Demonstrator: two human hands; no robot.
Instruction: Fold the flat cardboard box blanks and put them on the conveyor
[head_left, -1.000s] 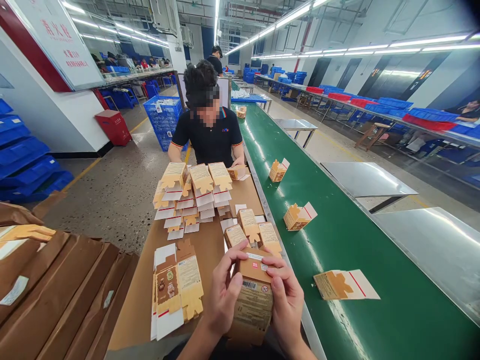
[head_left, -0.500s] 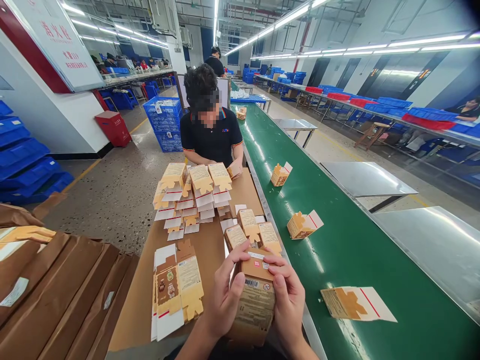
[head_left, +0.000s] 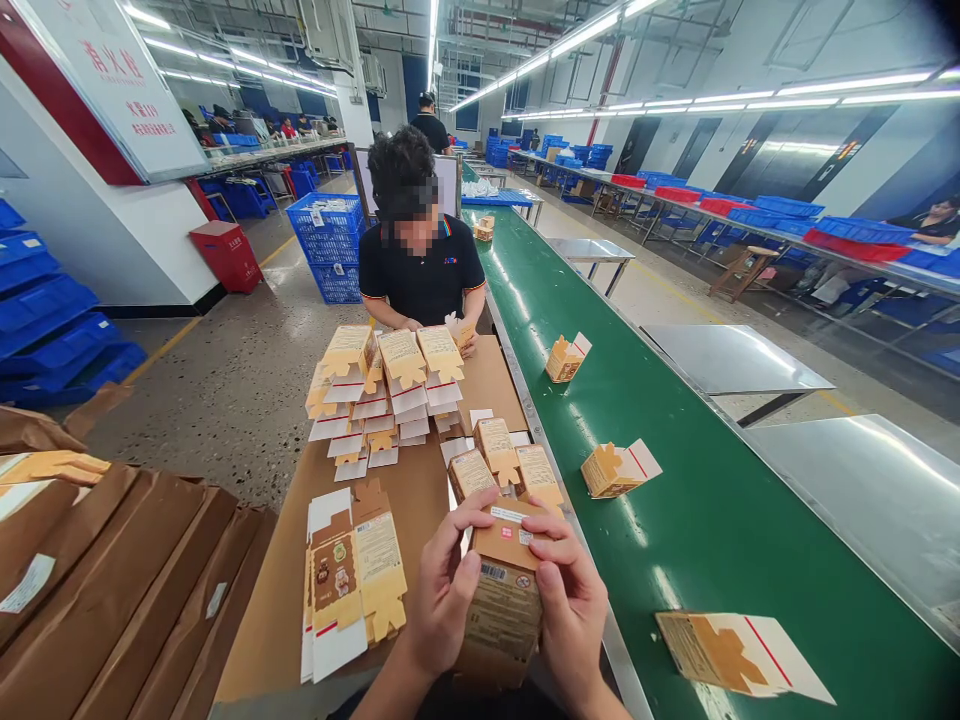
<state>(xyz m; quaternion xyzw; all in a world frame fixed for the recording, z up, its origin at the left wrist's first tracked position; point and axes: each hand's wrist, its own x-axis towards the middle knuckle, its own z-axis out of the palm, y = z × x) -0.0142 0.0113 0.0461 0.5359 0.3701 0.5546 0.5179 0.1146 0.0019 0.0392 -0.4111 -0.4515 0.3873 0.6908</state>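
Note:
A brown printed carton [head_left: 501, 610] is held between my two hands at the bottom centre, its upper flap folded over the top. My left hand [head_left: 444, 590] wraps its left side, fingertips on the top edge. On the right side, my right hand [head_left: 570, 590] grips it with the thumb on the front and fingers over the top. Just beyond stand several formed cartons [head_left: 496, 450]. Flat unfolded cartons [head_left: 352, 570] lie to the left on the brown cardboard surface [head_left: 281, 590]. Further back is a piled stack of open cartons [head_left: 401, 360].
A green conveyor belt [head_left: 637, 540] runs along the right, carrying spaced open cartons [head_left: 619, 470]. Across the table sits a person [head_left: 424, 270] handling a carton. Large brown paper packs [head_left: 127, 590] stand at the left. Metal tables [head_left: 735, 360] lie beyond the belt.
The cartons on the belt have moved nearer and to the right. The carton in my hands has shifted slightly left. Across the table, the person's carton is raised a little higher.

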